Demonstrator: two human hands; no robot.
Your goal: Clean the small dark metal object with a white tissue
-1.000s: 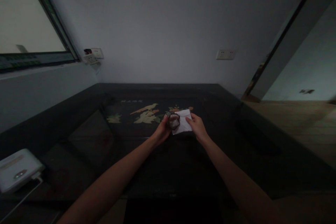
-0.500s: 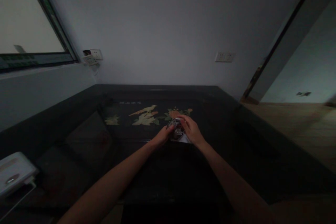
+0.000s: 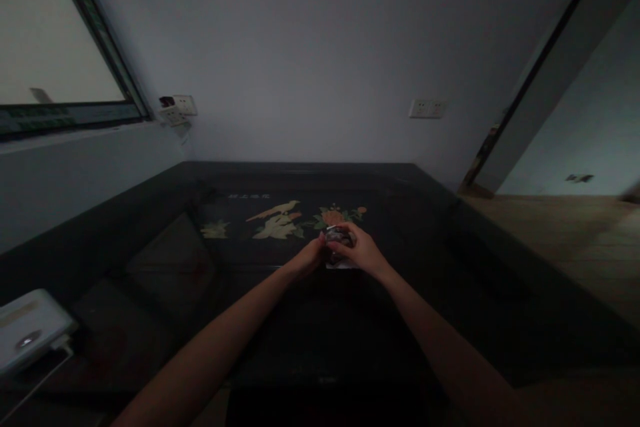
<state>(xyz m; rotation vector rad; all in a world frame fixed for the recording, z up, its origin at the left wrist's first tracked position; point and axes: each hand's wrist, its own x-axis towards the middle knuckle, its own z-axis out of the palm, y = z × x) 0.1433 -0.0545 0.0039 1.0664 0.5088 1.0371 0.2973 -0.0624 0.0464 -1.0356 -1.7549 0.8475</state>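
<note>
Over the middle of the dark table, a small dark, shiny, crinkled packet [image 3: 341, 236] is between my two hands; its exact kind is too dim to make out. My right hand [image 3: 366, 253] is closed around its right side, thumb across the front and fingers over the top. At the left edge, my left hand [image 3: 309, 257] has its fingers pressed together against the packet. Below the packet shows a white flat piece [image 3: 344, 265], perhaps part of it; I cannot tell. Fingers hide much of the packet.
The black table [image 3: 320, 327] bears a painted bird [image 3: 275, 211] and flowers. A white device [image 3: 33, 330] with a cable stands at the near left. A long dark object [image 3: 487, 263] lies to the right. A wall with sockets [image 3: 428, 109] rises behind the table.
My right hand has shifted its grip, its thumb now across the packet's front. The packet has turned, and less of the white piece shows. My left thumb has drawn back to the left edge.
</note>
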